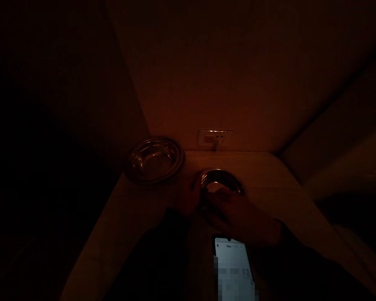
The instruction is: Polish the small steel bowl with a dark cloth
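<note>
The scene is very dark with a dim reddish light. A small steel bowl (221,180) stands on a pale counter (269,179). My left hand (189,194) rests against the bowl's left rim. My right hand (238,215) lies over its near edge, fingers reaching onto the rim. Whether either hand truly grips the bowl is lost in the dark. A larger steel plate (155,161) lies to the left, apart from both hands.
A lit phone screen (233,267) lies on the counter near me, below my right hand. A wall socket plate (214,137) with a plug sits on the wall behind the bowl. The counter's left edge drops into darkness.
</note>
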Demonstrator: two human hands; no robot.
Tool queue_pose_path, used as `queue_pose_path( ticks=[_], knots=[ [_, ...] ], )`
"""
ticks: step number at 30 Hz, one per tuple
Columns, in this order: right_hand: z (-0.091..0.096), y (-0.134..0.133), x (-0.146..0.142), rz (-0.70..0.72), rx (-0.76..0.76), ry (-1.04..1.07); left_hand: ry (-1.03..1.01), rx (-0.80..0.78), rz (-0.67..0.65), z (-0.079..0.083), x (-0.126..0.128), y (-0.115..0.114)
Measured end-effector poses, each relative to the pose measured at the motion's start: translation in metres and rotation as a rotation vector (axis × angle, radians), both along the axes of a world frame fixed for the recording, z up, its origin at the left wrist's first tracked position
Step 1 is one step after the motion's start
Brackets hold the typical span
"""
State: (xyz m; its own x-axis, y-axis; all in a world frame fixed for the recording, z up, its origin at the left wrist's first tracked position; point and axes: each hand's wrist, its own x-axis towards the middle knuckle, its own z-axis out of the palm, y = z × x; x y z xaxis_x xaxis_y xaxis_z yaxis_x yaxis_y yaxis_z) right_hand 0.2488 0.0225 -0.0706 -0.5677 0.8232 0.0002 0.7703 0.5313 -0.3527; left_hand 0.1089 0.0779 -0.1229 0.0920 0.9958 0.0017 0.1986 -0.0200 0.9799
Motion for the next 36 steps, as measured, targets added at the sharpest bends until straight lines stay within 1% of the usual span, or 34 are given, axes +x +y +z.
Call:
queue_pose_path(
  ticks=[5, 8, 10, 12, 16, 18, 23, 26, 28, 31, 36],
  knots=[
    [0.014, -0.002, 0.015, 0.053, -0.136, -0.072, 0.004, -0.006, -0.015, 0.003, 0.0, 0.001],
    [0.019, -0.002, 0.02, 0.056, -0.164, -0.083, 0.004, -0.022, 0.001, 0.005, 0.0, 0.001],
    [0.016, -0.002, 0.018, 0.073, -0.156, -0.047, -0.002, -0.017, 0.017, 0.007, 0.001, 0.0],
    [0.01, -0.003, 0.012, 0.073, -0.117, 0.0, -0.005, -0.004, 0.033, 0.008, 0.003, -0.001],
    [-0.003, -0.005, -0.003, -0.011, 0.011, 0.019, -0.005, -0.031, 0.043, 0.007, 0.003, -0.001],
    [-0.007, -0.005, -0.007, -0.037, 0.042, 0.014, -0.018, -0.033, 0.024, 0.004, 0.002, 0.0],
    [-0.01, -0.006, -0.008, -0.048, 0.044, -0.005, -0.044, -0.046, 0.014, 0.0, 0.0, 0.001],
    [-0.008, -0.006, -0.008, -0.049, 0.044, -0.016, -0.055, -0.049, 0.001, 0.0, 0.0, 0.0],
    [-0.006, -0.006, -0.008, -0.038, 0.04, -0.015, -0.061, -0.048, 0.018, 0.001, 0.0, 0.0],
    [0.002, -0.006, -0.003, -0.005, -0.002, -0.027, -0.054, -0.055, 0.06, 0.004, 0.0, 0.0],
    [0.017, -0.004, 0.014, 0.057, -0.17, -0.08, -0.048, -0.09, 0.082, 0.008, 0.001, -0.001]
  ],
)
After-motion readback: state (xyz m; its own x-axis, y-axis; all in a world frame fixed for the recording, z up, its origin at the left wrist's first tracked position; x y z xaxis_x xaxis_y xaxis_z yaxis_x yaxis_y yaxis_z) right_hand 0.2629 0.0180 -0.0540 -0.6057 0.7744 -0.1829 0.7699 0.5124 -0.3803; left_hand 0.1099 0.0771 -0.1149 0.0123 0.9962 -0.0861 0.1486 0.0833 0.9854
